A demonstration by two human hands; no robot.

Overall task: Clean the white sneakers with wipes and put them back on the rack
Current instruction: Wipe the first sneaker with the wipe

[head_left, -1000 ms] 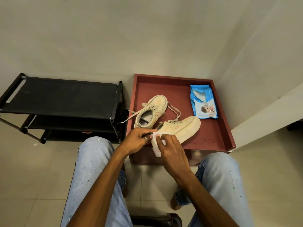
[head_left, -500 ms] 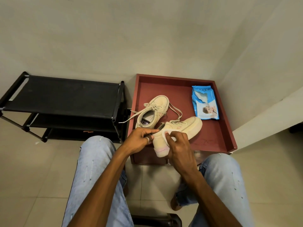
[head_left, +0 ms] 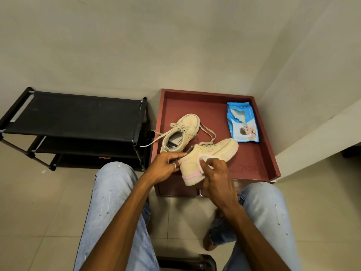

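2 sneakers point(head_left: 183, 132), 1 wipes pack point(head_left: 243, 123); L hand point(head_left: 166, 165) grips near sneaker point(head_left: 214, 151), R hand point(head_left: 216, 178) pinches 1 wipe point(head_left: 203, 158) against it.

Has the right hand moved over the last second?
Yes. The right hand and wipe slid along the held sneaker from heel toward toe, nearer the wipes pack.
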